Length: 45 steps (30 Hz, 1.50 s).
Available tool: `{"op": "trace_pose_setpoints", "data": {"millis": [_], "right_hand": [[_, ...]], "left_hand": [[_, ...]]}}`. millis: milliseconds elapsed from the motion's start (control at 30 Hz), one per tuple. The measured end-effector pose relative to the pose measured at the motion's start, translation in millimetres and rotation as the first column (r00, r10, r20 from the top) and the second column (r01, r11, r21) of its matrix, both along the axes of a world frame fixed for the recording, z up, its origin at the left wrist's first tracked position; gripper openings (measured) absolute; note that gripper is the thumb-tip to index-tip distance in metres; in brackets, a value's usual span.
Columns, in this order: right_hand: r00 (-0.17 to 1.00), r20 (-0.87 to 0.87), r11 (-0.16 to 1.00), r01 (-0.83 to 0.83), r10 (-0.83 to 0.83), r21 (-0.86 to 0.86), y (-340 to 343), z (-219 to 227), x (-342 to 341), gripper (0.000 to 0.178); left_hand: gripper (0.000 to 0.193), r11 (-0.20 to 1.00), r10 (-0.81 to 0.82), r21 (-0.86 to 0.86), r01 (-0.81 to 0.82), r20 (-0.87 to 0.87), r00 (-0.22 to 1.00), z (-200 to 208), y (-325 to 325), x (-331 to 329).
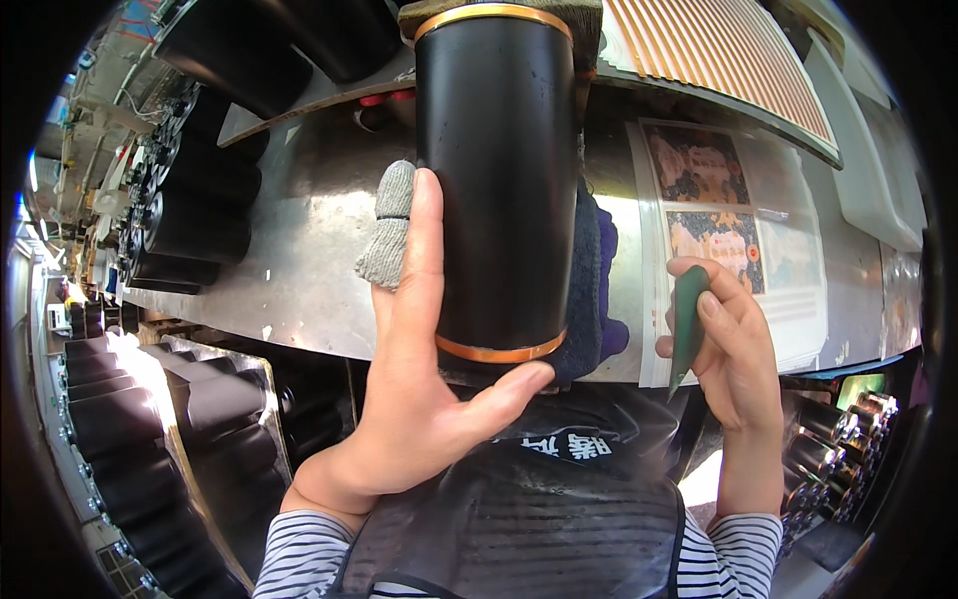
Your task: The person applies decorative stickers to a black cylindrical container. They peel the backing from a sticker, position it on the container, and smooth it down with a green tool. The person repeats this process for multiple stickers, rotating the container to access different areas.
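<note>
A large black cylinder (504, 190) with copper-coloured bands at both ends lies lengthwise before me, its far end by a wooden block (589, 40). My left hand (424, 369) is open, fingers stretched along the cylinder's left side and thumb spread by its near end; whether it presses on the surface I cannot tell. A grey knitted finger cover (387, 235) with a dark band sits on one of its fingers. To the right, apart from the cylinder, my right hand (733, 349) pinches a thin green sheet (687, 324), seen nearly edge-on.
Dark blue and purple cloths (599, 290) lie beside the cylinder on the metal table (309, 215). Printed sheets (798, 240) lie at right, below a ribbed copper-striped panel (728, 60). More black cylinders (200, 210) stand at left, with racks (120, 409) of them below the table.
</note>
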State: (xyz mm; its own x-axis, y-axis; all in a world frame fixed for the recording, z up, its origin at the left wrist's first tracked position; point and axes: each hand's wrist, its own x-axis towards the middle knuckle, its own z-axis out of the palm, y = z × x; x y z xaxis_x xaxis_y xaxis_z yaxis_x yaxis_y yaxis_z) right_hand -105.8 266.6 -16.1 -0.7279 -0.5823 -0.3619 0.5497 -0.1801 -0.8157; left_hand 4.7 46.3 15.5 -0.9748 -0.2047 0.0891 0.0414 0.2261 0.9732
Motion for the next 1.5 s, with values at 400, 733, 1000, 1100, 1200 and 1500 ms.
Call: {"op": "trace_pose_setpoints", "data": {"millis": [400,733,1000,1100,1200,1500], "right_hand": [[0.975,-0.22,0.993,0.009,0.018,0.121,-12.5,11.4,13.2,0.022],[0.964,-0.266,0.994,0.001,0.027,0.107,-33.0,-7.7,30.8,0.019],[0.899,-0.416,0.99,-0.109,0.138,0.092,-43.4,11.9,39.9,0.022],[0.958,-0.286,0.988,0.036,0.008,0.148,-33.9,-4.3,34.3,0.019],[0.959,-0.282,0.991,0.043,-0.004,0.13,-27.6,0.2,36.0,0.02],[0.951,-0.306,0.996,0.001,0.027,0.09,-36.5,-0.5,42.4,0.02]], "left_hand": [[0.105,0.858,0.082,-0.513,-0.018,0.102,0.991,5.1,1.7,2.5],[0.097,0.837,0.102,-0.541,-0.084,0.004,0.995,-25.6,-20.5,12.8],[0.103,0.831,0.083,-0.543,-0.118,-0.089,0.993,-15.2,-4.1,-4.8],[0.108,0.916,0.135,-0.383,-0.118,0.017,0.991,-32.9,-20.1,5.1],[0.118,0.948,0.157,-0.291,-0.133,0.062,0.986,-35.3,-25.9,10.3],[0.126,0.809,0.047,-0.577,-0.111,-0.124,0.991,-24.2,-19.6,-6.3]]}}
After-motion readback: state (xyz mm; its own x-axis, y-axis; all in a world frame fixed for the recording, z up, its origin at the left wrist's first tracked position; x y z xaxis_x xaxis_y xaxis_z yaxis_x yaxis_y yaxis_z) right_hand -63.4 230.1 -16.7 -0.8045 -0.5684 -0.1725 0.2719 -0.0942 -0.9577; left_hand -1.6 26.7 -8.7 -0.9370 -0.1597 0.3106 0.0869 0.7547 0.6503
